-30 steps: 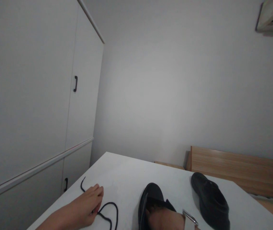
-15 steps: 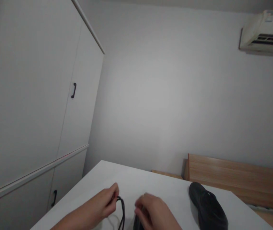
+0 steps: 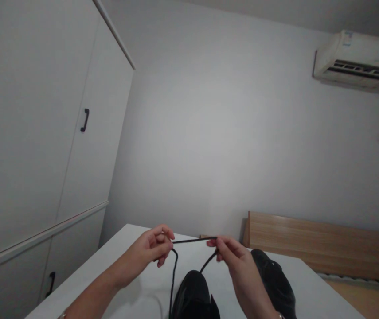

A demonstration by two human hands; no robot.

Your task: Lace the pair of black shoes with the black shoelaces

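A black shoelace [image 3: 194,240] is stretched nearly level between my two hands. My left hand [image 3: 158,245] pinches it between thumb and finger, and a length of it hangs down toward a black shoe [image 3: 192,294]. My right hand [image 3: 231,253] pinches the other end of the stretch, with another length running down behind the shoe's top. That shoe stands on the white table below my hands, cut off by the lower frame edge. A second black shoe [image 3: 272,281] lies to the right, partly behind my right forearm.
The white table [image 3: 129,252] spreads under the shoes. Beyond its far right edge stands a wooden headboard [image 3: 292,239]. White cabinets [image 3: 43,133] with dark handles line the left side. An air conditioner [image 3: 358,62] hangs high on the right of the wall.
Both hands have risen and moved apart, drawing the shoelace taut between them. The near shoe has come further into view. The view has shifted slightly to the right.
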